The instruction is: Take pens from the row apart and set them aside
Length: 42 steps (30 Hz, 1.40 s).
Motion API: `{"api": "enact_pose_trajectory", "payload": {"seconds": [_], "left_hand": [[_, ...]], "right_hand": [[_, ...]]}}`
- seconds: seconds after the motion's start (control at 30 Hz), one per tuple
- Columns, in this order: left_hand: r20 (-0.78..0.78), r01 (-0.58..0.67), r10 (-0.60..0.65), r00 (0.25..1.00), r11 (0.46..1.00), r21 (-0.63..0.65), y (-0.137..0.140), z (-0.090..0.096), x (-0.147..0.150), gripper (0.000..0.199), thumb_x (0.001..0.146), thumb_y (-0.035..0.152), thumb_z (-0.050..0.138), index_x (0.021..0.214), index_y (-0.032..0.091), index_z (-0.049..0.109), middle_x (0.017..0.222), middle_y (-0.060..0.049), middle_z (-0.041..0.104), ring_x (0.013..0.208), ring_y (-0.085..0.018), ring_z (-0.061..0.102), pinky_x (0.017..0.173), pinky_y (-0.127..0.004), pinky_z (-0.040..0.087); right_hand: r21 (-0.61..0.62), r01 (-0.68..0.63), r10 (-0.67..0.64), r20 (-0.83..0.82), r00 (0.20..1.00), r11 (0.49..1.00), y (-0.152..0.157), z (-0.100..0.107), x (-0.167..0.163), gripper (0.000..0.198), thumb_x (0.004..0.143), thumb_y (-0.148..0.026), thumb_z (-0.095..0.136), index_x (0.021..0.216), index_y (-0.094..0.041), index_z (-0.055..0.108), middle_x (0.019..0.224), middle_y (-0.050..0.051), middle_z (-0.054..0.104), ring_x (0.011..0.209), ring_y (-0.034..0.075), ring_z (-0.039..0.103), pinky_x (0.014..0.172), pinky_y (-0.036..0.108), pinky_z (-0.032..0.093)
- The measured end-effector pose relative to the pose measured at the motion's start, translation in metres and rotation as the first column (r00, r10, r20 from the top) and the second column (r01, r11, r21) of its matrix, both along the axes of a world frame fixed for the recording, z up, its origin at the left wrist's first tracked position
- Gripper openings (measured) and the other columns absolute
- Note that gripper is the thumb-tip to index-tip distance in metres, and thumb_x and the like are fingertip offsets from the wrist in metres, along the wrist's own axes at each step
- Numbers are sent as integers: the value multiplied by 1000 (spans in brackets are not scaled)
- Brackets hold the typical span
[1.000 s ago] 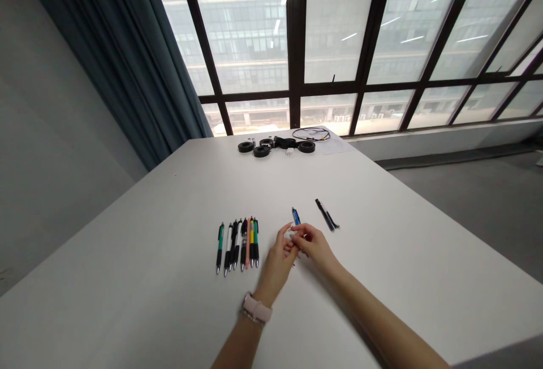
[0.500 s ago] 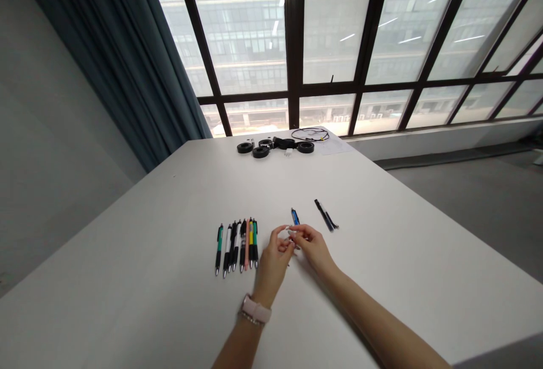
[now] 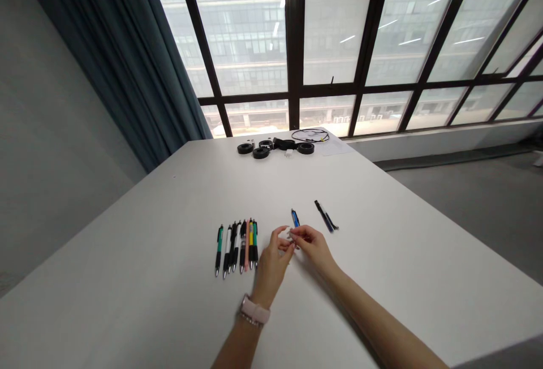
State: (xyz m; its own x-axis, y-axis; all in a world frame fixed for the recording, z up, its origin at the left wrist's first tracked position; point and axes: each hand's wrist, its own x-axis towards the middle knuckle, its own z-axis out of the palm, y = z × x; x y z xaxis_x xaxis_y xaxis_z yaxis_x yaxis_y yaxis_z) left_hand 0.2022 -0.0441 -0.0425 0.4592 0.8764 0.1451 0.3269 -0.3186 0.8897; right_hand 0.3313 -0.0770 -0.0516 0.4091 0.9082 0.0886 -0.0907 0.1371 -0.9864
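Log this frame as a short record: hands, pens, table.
left hand: close to the right hand; pale pink watch strap on wrist
right hand: fingers curled; any held item too small to tell
blue pen: beyond the hands, partly hidden
pen row: side by side, left of both hands
table: white; black rolls and looped cable at far end

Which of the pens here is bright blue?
The blue pen, partly hidden behind the right hand. It shows between the row of pens and the dark slim things to its right; that row has no blue one.
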Motion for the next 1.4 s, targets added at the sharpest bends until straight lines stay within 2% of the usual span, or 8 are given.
{"api": "enact_pose_trajectory", "payload": {"seconds": [0.13,0.37,0.57,0.67,1.1,1.27,1.4], "left_hand": [[-139,1,22,990,987,162,-4,5,-2,44,86,24,52,128,25,39,84,1,66,75,-16,65,66,-27,49],[-294,82,23,956,937,340,-5,-2,-3,43,89,25,51,130,28,37,84,1,64,76,-17,65,65,-26,48],[-348,121,26,937,912,393,-5,-3,-3,46,88,21,51,131,27,34,84,1,66,75,-16,65,64,-25,49],[-361,118,42,932,905,409,-4,-4,-3,49,87,19,53,132,27,33,86,1,67,76,-17,66,64,-25,49],[-346,106,66,936,885,454,-7,2,-4,45,91,22,47,134,27,33,86,1,66,74,-15,64,66,-24,50],[-355,108,76,932,875,472,-7,3,-4,49,91,23,49,136,27,31,86,1,65,75,-15,64,68,-25,51],[-357,98,98,929,864,494,-7,2,-4,48,91,23,48,136,27,32,84,1,65,73,-15,64,67,-23,51]], "right_hand": [[3,-46,46,64,997,999,0,-3,3,22,70,-35,67,81,-16,67,73,3,67,63,15,59,61,28,47],[-28,-85,89,197,976,996,-5,-4,3,18,78,-29,60,90,-17,64,75,3,69,67,16,63,64,28,49],[-82,-37,73,492,867,996,-12,6,4,19,83,-23,52,96,-20,66,84,3,71,72,16,65,71,28,49],[-91,-52,95,568,818,994,-14,11,3,20,82,-21,53,98,-21,65,85,3,71,75,17,65,73,29,48],[-85,-67,97,430,898,994,-13,9,3,21,87,-31,47,99,-19,61,76,3,68,67,17,64,63,28,51],[-76,-54,71,239,968,996,-9,7,3,21,82,-34,54,93,-18,61,70,1,63,63,15,61,58,27,51],[-69,-73,81,123,989,995,-7,4,3,27,75,-38,63,91,-17,61,65,0,61,61,15,59,54,25,49]]}}
